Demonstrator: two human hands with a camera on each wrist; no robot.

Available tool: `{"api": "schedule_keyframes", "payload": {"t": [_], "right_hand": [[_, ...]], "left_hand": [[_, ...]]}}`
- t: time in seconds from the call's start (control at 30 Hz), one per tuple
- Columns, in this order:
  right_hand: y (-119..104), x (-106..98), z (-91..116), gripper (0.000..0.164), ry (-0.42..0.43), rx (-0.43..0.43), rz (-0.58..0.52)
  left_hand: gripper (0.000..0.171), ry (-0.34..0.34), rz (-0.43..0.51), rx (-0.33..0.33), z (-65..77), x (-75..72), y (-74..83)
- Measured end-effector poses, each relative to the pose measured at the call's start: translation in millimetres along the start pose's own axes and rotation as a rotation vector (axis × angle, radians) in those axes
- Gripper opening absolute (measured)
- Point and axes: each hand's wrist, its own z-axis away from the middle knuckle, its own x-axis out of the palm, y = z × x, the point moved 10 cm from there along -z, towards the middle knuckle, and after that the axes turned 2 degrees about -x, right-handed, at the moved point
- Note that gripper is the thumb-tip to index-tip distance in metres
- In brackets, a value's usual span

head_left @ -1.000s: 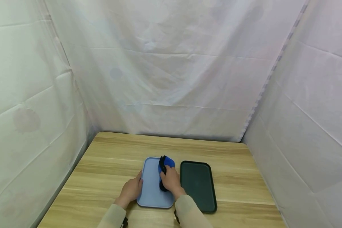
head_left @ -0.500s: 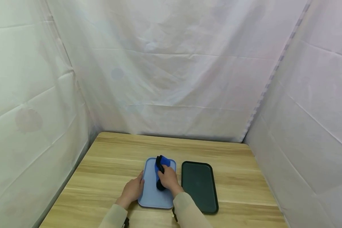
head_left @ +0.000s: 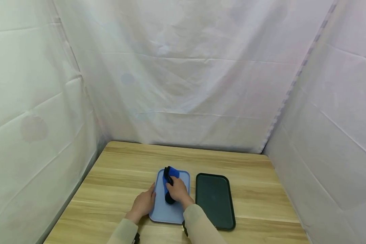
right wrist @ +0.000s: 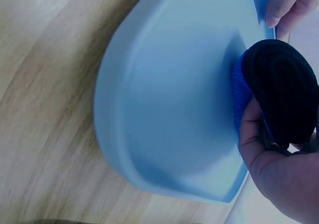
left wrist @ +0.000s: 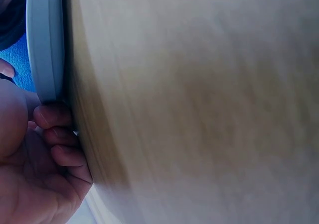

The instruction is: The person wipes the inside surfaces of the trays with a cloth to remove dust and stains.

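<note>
A light blue rectangular tray (head_left: 167,214) lies on the table, long side pointing away from me. My left hand (head_left: 144,202) holds its left edge, the thumb at the rim and the other fingers curled against the outer side, as the left wrist view shows under the tray's rim (left wrist: 46,40). On the tray's bottom sits a blue and black wiping pad (head_left: 173,172): fuzzy blue below, with a thick black part on top. My right hand (head_left: 179,189) grips the black part (right wrist: 279,79), fingers wrapped around it. The pad stands left of the tray's middle.
Just right of the blue tray lies a dark green tray (head_left: 214,200) of similar shape, a narrow strip of wood between them. The wooden table (head_left: 116,183) extends to both sides. White fabric sheets (head_left: 183,84) hang behind it and along both sides.
My right hand has slid the wiping pad leftward across the blue tray, from its right side to left of the middle. My left hand keeps its hold on the tray's edge.
</note>
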Motion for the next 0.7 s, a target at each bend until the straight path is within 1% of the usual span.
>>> {"api": "schedule_keyframes", "payload": {"t": [0.33, 0.53, 0.7], "right_hand": [[-6, 7, 1, 0.049, -0.032, -0.002, 0.0], [-11, 12, 1, 0.051, -0.058, -0.006, 0.001], [-12, 18, 1, 0.054, -0.085, -0.001, 0.007]], "left_hand": [[0.049, 0.008, 0.001, 0.015, 2.1, -0.8, 3.2], [0.048, 0.01, 0.004, 0.007, 1.6, -0.1, 2.2], [0.049, -0.003, 0.013, -0.007, 2.2, 1.2, 2.0]]}}
